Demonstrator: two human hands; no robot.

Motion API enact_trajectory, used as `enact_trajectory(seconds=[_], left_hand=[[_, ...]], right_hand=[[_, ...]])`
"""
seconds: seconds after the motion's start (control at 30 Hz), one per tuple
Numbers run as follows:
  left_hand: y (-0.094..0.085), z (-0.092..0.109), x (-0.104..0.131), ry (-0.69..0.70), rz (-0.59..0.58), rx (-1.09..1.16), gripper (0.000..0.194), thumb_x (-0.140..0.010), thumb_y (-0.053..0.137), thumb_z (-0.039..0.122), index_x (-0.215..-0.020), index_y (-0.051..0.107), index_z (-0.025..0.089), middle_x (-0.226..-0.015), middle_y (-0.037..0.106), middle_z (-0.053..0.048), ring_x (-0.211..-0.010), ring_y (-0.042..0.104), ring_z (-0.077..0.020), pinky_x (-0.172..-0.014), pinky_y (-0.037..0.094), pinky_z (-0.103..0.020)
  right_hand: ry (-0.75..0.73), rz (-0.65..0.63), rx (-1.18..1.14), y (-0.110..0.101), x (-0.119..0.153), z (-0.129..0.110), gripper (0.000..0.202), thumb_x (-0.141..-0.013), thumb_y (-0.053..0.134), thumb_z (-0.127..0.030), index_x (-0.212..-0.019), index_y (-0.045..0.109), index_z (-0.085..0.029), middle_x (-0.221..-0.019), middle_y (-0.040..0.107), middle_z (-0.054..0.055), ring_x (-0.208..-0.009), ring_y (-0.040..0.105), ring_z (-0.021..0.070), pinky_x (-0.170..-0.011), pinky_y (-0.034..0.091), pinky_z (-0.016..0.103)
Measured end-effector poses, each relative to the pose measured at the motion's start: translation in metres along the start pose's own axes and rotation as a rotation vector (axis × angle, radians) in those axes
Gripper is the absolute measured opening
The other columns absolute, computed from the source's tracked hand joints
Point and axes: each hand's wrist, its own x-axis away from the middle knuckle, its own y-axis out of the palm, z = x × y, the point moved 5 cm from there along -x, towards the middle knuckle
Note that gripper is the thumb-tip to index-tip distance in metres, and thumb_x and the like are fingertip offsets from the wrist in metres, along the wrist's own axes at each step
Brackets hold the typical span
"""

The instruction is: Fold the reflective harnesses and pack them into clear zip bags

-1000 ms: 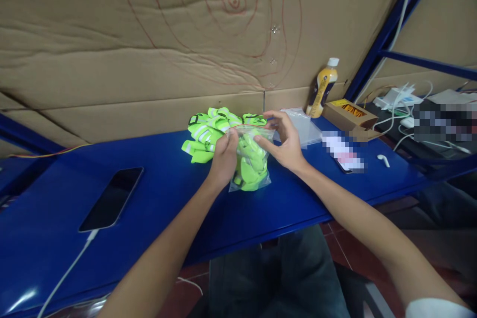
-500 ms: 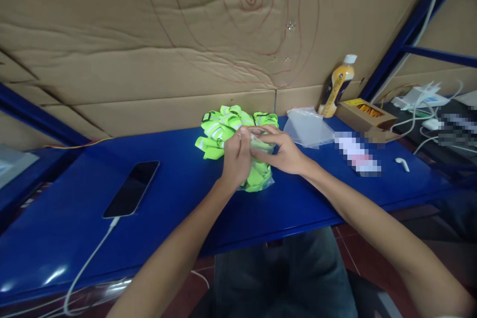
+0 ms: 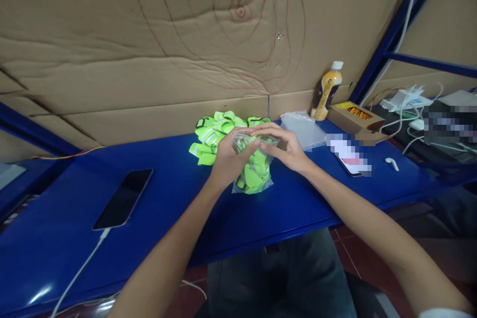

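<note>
A clear plastic bag (image 3: 255,171) stands on the blue table, with a bunched neon-green strap inside it. My left hand (image 3: 233,156) is closed on the left side of the bag's top, thumb across the near side. On the right side of the same top edge, my right hand (image 3: 285,146) grips the plastic between thumb and fingers. Just behind the bag lies a heap of neon-green reflective straps (image 3: 208,134) with silvery stripes and dark buckles, partly hidden by my left hand.
Flat clear bags (image 3: 303,129) lie right of my hands, near a yellow bottle (image 3: 328,92) and an open cardboard box (image 3: 356,119). A phone with a blurred screen (image 3: 348,156) and a white earbud (image 3: 391,163) are at right. A dark phone (image 3: 124,198) charges at left. Cardboard (image 3: 167,79) backs the table (image 3: 160,238).
My hands have shifted from pinching close together at the bag's top to holding its two sides, so more of the bag and its opening shows. The camera view has tilted slightly.
</note>
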Motion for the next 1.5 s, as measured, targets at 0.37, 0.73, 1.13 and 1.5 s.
enact_trajectory(seconds=[0.37,0.73,1.13,1.5], left_hand=[[0.004,0.02,0.005,0.023,0.152,-0.071,0.043,-0.103,0.064,0.06,-0.082,0.071,0.023,-0.075,0.069,-0.002,-0.071,0.062,-0.0181,-0.068,0.049,-0.033],[0.008,0.012,0.005,-0.009,0.167,-0.008,0.048,-0.085,0.089,0.052,-0.118,0.068,0.023,-0.119,0.076,-0.008,-0.112,0.073,-0.0254,-0.102,0.056,-0.039],[0.006,0.001,0.007,-0.071,0.131,0.109,0.017,-0.093,0.08,0.038,-0.096,0.077,0.022,-0.092,0.078,-0.003,-0.081,0.072,-0.0178,-0.076,0.057,-0.03],[0.002,-0.005,0.009,-0.16,0.298,0.175,0.054,-0.082,0.091,0.049,-0.123,0.065,0.024,-0.094,0.075,-0.002,-0.084,0.074,-0.0195,-0.077,0.057,-0.031]], right_hand=[[0.049,-0.263,-0.065,0.023,-0.011,-0.011,0.025,-0.095,0.078,-0.051,-0.088,0.083,-0.028,-0.115,0.073,0.004,-0.113,0.068,0.0223,-0.111,0.052,0.045],[0.262,0.157,-0.318,0.009,-0.004,0.018,0.04,-0.091,0.076,-0.068,-0.088,0.085,-0.03,-0.117,0.078,0.005,-0.126,0.067,0.0258,-0.12,0.049,0.046],[0.279,-0.026,-0.2,0.01,-0.011,0.021,0.054,-0.089,0.075,-0.072,-0.068,0.076,-0.023,-0.098,0.072,0.005,-0.098,0.066,0.0214,-0.104,0.051,0.041],[0.121,0.158,0.007,0.003,-0.01,0.001,0.049,-0.096,0.07,-0.067,-0.073,0.075,-0.024,-0.089,0.075,0.005,-0.089,0.069,0.0222,-0.085,0.055,0.04]])
